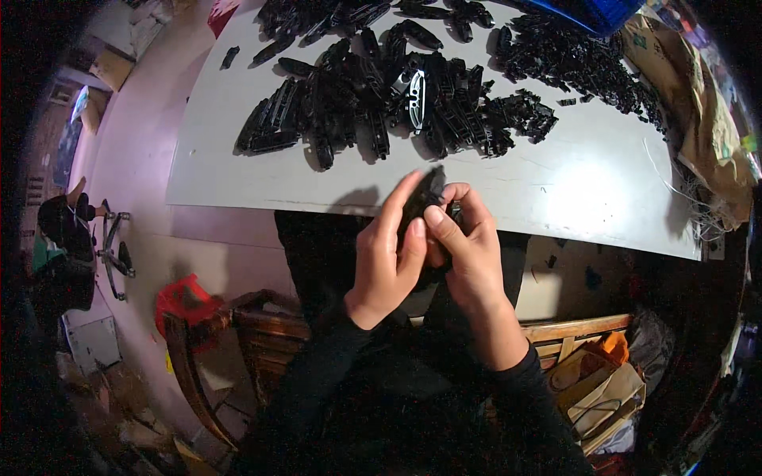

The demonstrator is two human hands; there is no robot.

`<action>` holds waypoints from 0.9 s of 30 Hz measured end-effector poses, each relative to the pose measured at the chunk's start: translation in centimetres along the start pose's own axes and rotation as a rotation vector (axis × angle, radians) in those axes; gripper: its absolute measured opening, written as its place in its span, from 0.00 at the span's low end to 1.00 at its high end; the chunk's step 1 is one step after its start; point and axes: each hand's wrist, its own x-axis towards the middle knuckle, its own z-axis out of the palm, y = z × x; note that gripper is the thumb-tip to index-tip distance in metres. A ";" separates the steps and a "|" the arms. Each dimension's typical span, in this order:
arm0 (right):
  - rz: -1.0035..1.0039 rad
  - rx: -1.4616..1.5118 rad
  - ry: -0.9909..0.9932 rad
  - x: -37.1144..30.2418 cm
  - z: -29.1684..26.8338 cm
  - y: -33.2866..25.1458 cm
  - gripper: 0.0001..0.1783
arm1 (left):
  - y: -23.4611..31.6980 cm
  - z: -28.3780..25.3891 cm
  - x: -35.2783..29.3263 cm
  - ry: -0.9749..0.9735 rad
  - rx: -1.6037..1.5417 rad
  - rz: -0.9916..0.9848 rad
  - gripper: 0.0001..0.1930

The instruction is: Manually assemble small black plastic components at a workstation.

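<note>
Just off the table's front edge, both of my hands grip a dark, elongated black plastic part. My left hand is closed around its left side, with the thumb pressing from the near side. At its right, my right hand pinches it with thumb and index finger; its lower end is hidden by the fingers. Beyond my hands lies a heap of long black plastic parts on the white table. One glossy part in that heap reflects the light brightly.
At the far right of the table spreads a pile of small black pieces, below a blue container. A brown paper sack stands along the right edge. Beside me are a wooden chair, a red plastic item and cardboard.
</note>
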 end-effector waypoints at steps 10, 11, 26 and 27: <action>-0.031 0.047 -0.022 -0.6 -1.0 1.3 0.09 | 0.0 0.2 -0.5 -0.021 -0.081 0.168 0.24; -0.030 0.035 0.015 -0.6 -0.8 1.3 0.09 | 0.1 0.4 -0.6 -0.024 -0.095 0.125 0.24; -0.142 -0.192 0.055 -0.9 -2.0 1.0 0.10 | 0.9 -0.5 -1.0 -0.296 -0.416 -0.294 0.21; -0.109 -0.140 0.101 -0.9 -2.1 0.7 0.10 | 0.9 -0.3 -0.7 -0.309 -0.370 -0.249 0.21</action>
